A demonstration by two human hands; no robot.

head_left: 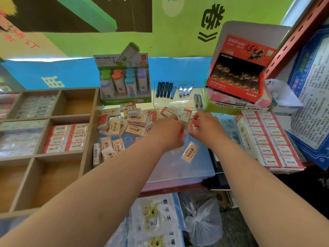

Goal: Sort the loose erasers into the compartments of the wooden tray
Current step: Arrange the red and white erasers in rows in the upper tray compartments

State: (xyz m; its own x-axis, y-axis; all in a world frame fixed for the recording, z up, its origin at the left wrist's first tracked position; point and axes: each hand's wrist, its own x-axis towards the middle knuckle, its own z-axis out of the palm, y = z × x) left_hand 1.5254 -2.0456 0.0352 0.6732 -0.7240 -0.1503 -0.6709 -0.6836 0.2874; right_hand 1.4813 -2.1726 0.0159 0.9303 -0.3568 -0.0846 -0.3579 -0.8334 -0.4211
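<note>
Left hand (167, 132) and right hand (207, 129) each pinch erasers (183, 135), the twelve-o'clock pile (128, 125) largely unsorted, the nine-o'clock wooden tray (92, 122) part-filled.

Beyond the left hand (167, 132) and right hand (206, 129) I see a brightly lit green wall (178, 41) with a blue band (80, 72) below. A red slotted shelf post (293, 38) rises right of the right hand. A glass countertop (178, 168) lies beneath both, with grey floor (238, 229) nearer me.
</note>
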